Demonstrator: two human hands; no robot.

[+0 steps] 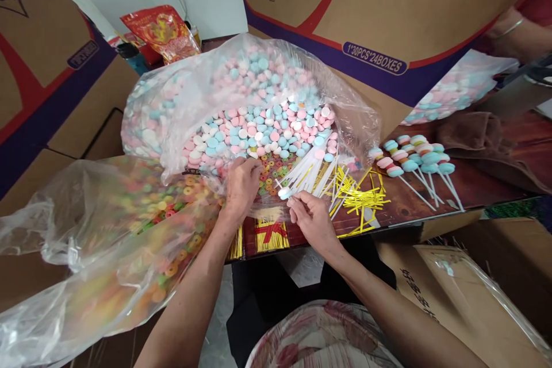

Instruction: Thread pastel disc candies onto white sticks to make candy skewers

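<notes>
My right hand [314, 221] pinches a white stick with a white and pale blue candy [284, 192] near its end. Over the front edge of the pink, white and blue candies [259, 132], in their open clear bag, is my left hand [242, 184]; its fingertips are bent down, and what they hold, if anything, is hidden. Small coloured ring candies [271, 171] lie between the hands. White sticks [313, 172] fan out beyond my right hand, beside loose gold ties [360, 195]. Finished-looking candy skewers [416, 155] lie in a group at the right.
Large cardboard boxes [328, 23] stand behind and at the left. A clear bag of ring candies [172, 230] spreads over the left side. Bundled gold ties [271, 233] lie at the front edge. Another person's arm [509, 29] shows at the upper right, near a brown cloth [474, 135].
</notes>
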